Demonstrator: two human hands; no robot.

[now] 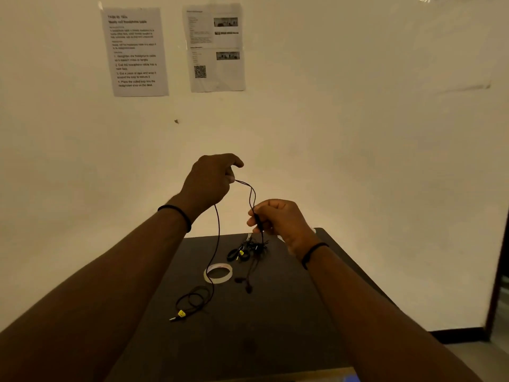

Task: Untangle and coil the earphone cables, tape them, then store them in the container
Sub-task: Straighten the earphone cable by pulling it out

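While the dark bench [275,321] carries most of the gear, the step in hand looks like untangling, with coiling not yet begun. Both hands are raised above it: the left hand [209,183] has its fingers [230,172] pinched together on the earphone cable [217,238] at the top, and the right hand [278,219] has its fingers curled and clamped on the same cable lower down (a short doubled length runs between them). From the left hand the cable hangs down past the tape roll [218,273] to a loose heap on the bench, ending at the yellow-tagged plug [177,316]. A second tangle of cables [249,250] lies beyond the tape, earbuds trailing toward the near side. No container in view. Next move, I'd judge: draw the cable straight between both hands, then start winding loops; tape is close by.
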